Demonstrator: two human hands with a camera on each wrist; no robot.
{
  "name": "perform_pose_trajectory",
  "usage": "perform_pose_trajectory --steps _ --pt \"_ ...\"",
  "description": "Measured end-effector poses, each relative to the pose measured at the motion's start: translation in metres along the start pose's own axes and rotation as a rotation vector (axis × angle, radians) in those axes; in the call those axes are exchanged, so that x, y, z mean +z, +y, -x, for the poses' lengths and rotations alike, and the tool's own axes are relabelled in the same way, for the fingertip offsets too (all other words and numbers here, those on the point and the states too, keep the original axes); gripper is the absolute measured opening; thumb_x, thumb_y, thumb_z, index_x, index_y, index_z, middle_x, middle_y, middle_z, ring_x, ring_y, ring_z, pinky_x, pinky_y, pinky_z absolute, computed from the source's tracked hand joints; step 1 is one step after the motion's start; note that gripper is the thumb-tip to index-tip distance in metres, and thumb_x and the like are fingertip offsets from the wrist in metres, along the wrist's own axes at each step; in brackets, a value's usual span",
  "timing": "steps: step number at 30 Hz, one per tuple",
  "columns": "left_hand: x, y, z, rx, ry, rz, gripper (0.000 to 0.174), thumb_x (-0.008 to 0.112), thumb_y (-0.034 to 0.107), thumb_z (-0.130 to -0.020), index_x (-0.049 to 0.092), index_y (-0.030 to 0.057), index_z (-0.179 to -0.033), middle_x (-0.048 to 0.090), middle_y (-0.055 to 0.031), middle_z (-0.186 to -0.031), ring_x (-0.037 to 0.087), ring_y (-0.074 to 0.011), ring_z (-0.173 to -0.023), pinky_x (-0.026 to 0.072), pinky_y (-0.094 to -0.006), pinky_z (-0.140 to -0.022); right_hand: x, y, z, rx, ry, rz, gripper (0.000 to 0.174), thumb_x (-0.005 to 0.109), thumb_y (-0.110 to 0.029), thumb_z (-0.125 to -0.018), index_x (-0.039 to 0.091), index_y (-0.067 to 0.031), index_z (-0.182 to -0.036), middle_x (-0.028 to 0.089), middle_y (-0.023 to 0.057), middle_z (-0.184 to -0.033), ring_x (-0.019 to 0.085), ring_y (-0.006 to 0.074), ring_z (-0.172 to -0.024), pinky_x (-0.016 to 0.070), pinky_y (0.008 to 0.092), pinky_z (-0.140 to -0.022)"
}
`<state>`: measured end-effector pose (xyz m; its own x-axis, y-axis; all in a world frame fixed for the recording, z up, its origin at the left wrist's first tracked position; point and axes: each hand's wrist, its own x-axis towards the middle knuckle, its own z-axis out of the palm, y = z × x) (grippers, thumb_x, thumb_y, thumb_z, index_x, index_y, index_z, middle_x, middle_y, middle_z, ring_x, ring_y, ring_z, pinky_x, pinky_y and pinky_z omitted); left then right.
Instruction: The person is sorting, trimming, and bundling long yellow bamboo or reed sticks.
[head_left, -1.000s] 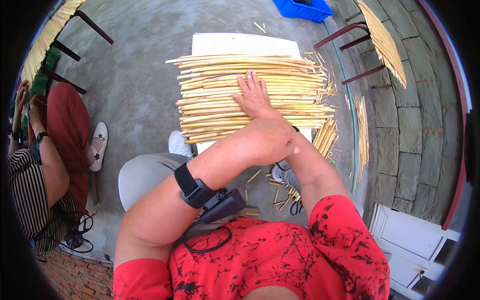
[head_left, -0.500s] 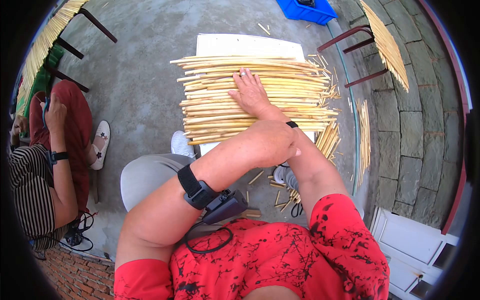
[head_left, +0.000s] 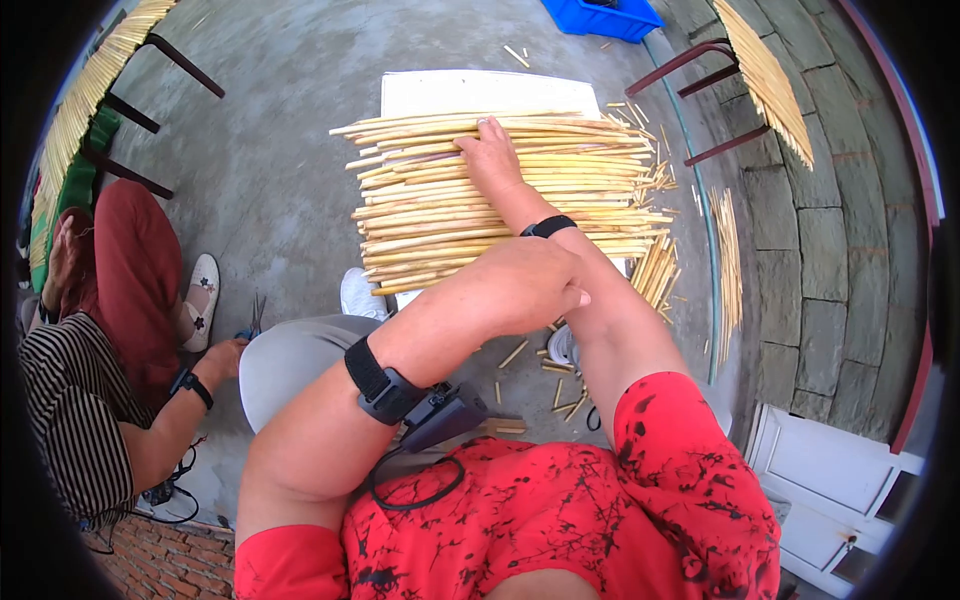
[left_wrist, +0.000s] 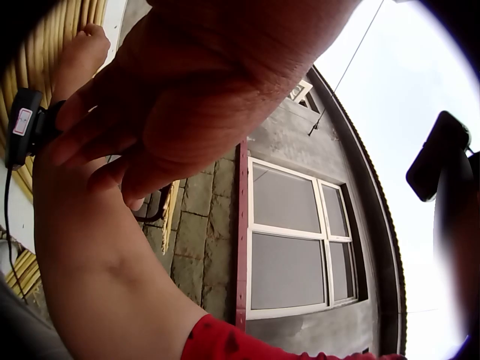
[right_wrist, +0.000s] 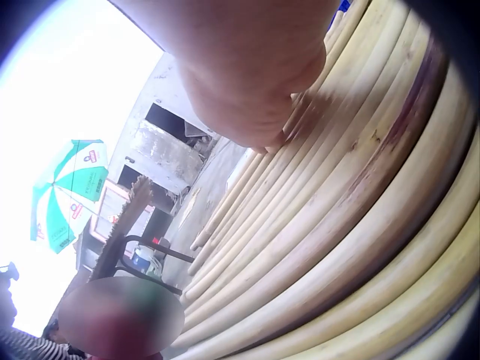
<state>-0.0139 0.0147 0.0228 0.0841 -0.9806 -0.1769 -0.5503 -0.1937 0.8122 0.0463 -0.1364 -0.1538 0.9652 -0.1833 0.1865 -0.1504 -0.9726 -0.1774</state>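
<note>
A wide layer of pale yellow stalks (head_left: 420, 215) lies side by side across a white board (head_left: 490, 92). My right hand (head_left: 493, 160) rests on the far part of this layer, with its fingers bent down a little and the thumb apart. In the right wrist view, the right hand (right_wrist: 247, 82) touches the stalks, and one stalk has a purplish streak. My left hand (head_left: 540, 280) lies across my right forearm (head_left: 625, 325). Loosely bent fingers of the left hand (left_wrist: 217, 97) show over that forearm in the left wrist view.
Cut stalk pieces (head_left: 655, 275) lie at the board's right. Further right are a thin hose (head_left: 711, 290) and a stalk bundle (head_left: 728, 270). A blue crate (head_left: 603, 20) stands behind. A seated person's hand (head_left: 225, 358) holds scissors (head_left: 257, 318) at left.
My right hand has slid slightly forward over the stalks, and its spread fingers have drawn in and bent. The left hand stays on the forearm. The other person's hand has come down with scissors.
</note>
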Motion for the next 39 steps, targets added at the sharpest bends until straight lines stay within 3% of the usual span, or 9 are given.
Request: perform_pose_trajectory --steps 5,7,16,20,24,26,27,29,39 --pt "-0.002 -0.001 0.001 -0.049 0.008 0.033 0.024 0.053 0.027 -0.084 0.06 0.0044 -0.089 0.062 -0.0166 -0.081 0.058 -0.0341 -0.078 0.0434 -0.0421 -0.068 0.008 0.007 -0.01 0.016 0.03 0.053 0.02 0.063 -0.011 -0.074 0.063 -0.0079 -0.094 0.047 0.0227 -0.119 0.037 0.037 -0.12 0.0293 0.0403 -0.101" --pt "-0.002 -0.002 0.0 -0.032 0.014 0.031 0.024 0.053 0.027 -0.083 0.06 0.0043 -0.089 0.062 -0.0164 -0.081 0.058 -0.0339 -0.078 0.0435 -0.042 -0.068 0.011 0.007 -0.01 0.038 0.079 -0.054 0.014 0.052 -0.005 -0.077 0.062 -0.0052 -0.086 0.05 0.0216 -0.114 0.037 0.0372 -0.121 0.0284 0.0439 -0.101" --pt "-0.004 -0.003 -0.002 -0.029 0.067 0.035 0.02 0.055 0.022 -0.082 0.06 0.0029 -0.088 0.062 -0.0165 -0.081 0.058 -0.0332 -0.076 0.0445 -0.0391 -0.067 -0.014 0.011 -0.003 -0.108 0.114 0.043 0.02 0.05 -0.003 -0.076 0.055 -0.0085 -0.094 0.052 0.0137 -0.103 0.044 0.0303 -0.111 0.0248 0.0469 -0.101" --pt "-0.007 -0.012 -0.01 -0.051 0.284 0.187 0.018 0.054 0.018 -0.085 0.059 0.0023 -0.092 0.062 -0.0124 -0.079 0.059 -0.0247 -0.072 0.0453 -0.0328 -0.065 -0.057 0.028 -0.008 -0.262 0.279 -0.025 0.02 0.051 0.0 -0.073 0.052 -0.0112 -0.089 0.049 0.0057 -0.081 0.052 0.0255 -0.087 0.0309 0.0473 -0.092" --pt "-0.019 -0.012 -0.014 -0.174 0.626 0.862 0.033 0.053 0.024 -0.089 0.049 -0.0013 -0.109 0.057 -0.0076 -0.092 0.058 -0.0132 -0.077 0.0465 -0.0259 -0.066 -0.136 0.016 0.0 -0.281 0.392 -0.083 0.018 0.055 -0.005 -0.074 0.053 -0.0122 -0.09 0.047 0.0067 -0.076 0.054 0.0256 -0.075 0.0461 0.0367 -0.066" --pt "-0.028 -0.008 -0.016 -0.117 1.138 1.12 0.037 0.05 0.03 -0.091 0.048 -0.0007 -0.11 0.057 -0.0119 -0.098 0.058 -0.0132 -0.076 0.0471 -0.026 -0.066 -0.171 0.002 0.014 -0.353 0.394 -0.069 0.017 0.055 -0.007 -0.074 0.053 -0.0118 -0.09 0.047 0.0069 -0.077 0.055 0.0253 -0.073 0.0465 0.0355 -0.061" --pt "-0.034 -0.013 -0.016 -0.115 1.13 1.123 0.037 0.05 0.03 -0.091 0.048 -0.0007 -0.11 0.057 -0.0119 -0.098 0.058 -0.0132 -0.076 0.0471 -0.026 -0.066 -0.185 -0.002 0.023 -0.424 0.397 -0.057 0.015 0.055 -0.009 -0.075 0.053 -0.0113 -0.09 0.047 0.0071 -0.077 0.055 0.025 -0.072 0.047 0.0344 -0.056" --pt "-0.044 -0.028 -0.013 0.139 0.996 1.508 0.039 0.047 0.039 -0.091 0.051 0.0007 -0.097 0.06 -0.0171 -0.089 0.056 -0.015 -0.062 0.0468 -0.0257 -0.057 -0.208 -0.008 0.044 -0.444 0.344 -0.02 0.016 0.057 -0.01 -0.076 0.053 -0.0096 -0.092 0.049 0.0073 -0.077 0.056 0.0256 -0.071 0.0471 0.0345 -0.056" --pt "-0.063 -0.049 -0.001 0.181 1.035 1.592 0.043 0.039 0.044 -0.092 0.047 0.0073 -0.071 0.061 -0.0269 -0.079 0.046 -0.0178 -0.05 0.0386 -0.0236 -0.046 -0.34 0.098 0.186 -0.219 0.096 0.464 0.02 0.056 -0.024 -0.082 0.052 -0.0075 -0.093 0.054 0.0064 -0.079 0.057 0.0248 -0.069 0.0469 0.0331 -0.056"
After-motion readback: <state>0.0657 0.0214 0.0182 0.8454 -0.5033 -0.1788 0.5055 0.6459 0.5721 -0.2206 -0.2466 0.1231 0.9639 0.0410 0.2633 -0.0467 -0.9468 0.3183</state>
